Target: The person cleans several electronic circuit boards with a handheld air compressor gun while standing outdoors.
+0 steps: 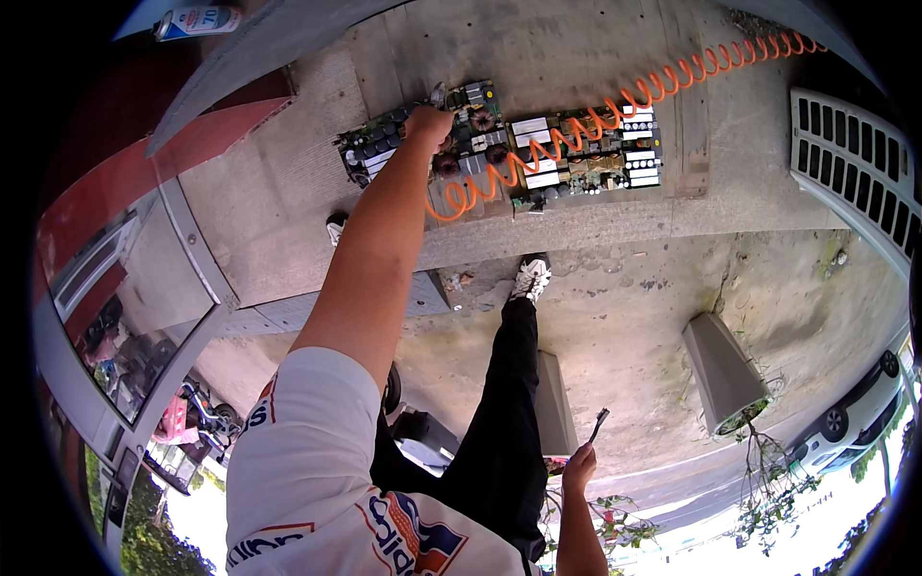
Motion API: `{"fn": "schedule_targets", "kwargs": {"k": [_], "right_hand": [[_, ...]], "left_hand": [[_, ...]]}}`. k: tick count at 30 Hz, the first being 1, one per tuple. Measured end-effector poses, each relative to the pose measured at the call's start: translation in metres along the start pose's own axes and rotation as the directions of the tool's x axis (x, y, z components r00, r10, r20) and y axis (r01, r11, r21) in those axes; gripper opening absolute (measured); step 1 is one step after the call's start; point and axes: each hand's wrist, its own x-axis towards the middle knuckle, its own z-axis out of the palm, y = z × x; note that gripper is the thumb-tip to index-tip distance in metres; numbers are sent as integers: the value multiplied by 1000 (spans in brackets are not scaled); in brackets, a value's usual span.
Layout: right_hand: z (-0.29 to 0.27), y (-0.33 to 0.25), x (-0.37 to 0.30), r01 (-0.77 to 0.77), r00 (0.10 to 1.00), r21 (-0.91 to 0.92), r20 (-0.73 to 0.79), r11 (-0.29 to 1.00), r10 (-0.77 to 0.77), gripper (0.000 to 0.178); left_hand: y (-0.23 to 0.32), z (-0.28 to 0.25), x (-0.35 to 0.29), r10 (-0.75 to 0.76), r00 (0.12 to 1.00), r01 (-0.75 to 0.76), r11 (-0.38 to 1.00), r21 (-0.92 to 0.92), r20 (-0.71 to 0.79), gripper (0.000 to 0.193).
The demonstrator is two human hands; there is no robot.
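Note:
My left arm stretches far out over a group of circuit boards [376, 144] lying on the concrete. Closed fingers of my left hand [429, 125] grip what looks like an air blow gun [438, 94]; only its silvery end shows past the hand. An orange coiled hose [547, 151] runs across the boards and disappears behind my left forearm. Further right lie more boards [586, 158] with white and dark parts. Low at my right side, away from the boards, my right hand [578, 468] is closed around a small dark brush [600, 422], which points upward.
My shoe [530, 278] stands near the concrete step's edge. A white slatted panel [855, 158] is at the far right. Grey planters [725, 370] and a parked car [855, 413] are at lower right. A spray can [199, 22] sits upper left, above a glass door [158, 298].

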Motion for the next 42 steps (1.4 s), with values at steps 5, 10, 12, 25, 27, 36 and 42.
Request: {"fn": "schedule_targets", "kwargs": {"k": [5, 10, 12, 25, 27, 36, 42], "right_hand": [[2, -12, -2, 33, 999, -10, 27, 999, -33, 47], [-6, -17, -2, -16, 1000, -5, 13, 1000, 16, 47], [-3, -24, -5, -28, 998, -7, 59, 1000, 28, 47], [3, -8, -3, -15, 997, -44, 79, 999, 19, 49], [-2, -8, -3, 17, 999, -62, 35, 998, -14, 48], [-5, -31, -2, 61, 998, -128, 30, 990, -58, 48], [-10, -55, -4, 86, 994, -164, 85, 983, -73, 49]], "left_hand": [[-6, -12, 6, -9, 1000, 9, 1000, -6, -17, 26], [3, 10, -32, -16, 999, 11, 991, -132, -31, 36], [-4, -5, -18, 27, 999, -30, 997, -64, -47, 36], [-7, -1, -10, -32, 996, 41, 992, -119, 80, 27], [0, 3, -19, 5, 999, 0, 992, -127, 37, 29], [-34, -46, 2, -117, 993, 107, 948, -301, -17, 27], [-63, -24, -10, -148, 988, 130, 941, -313, -34, 35]]}}
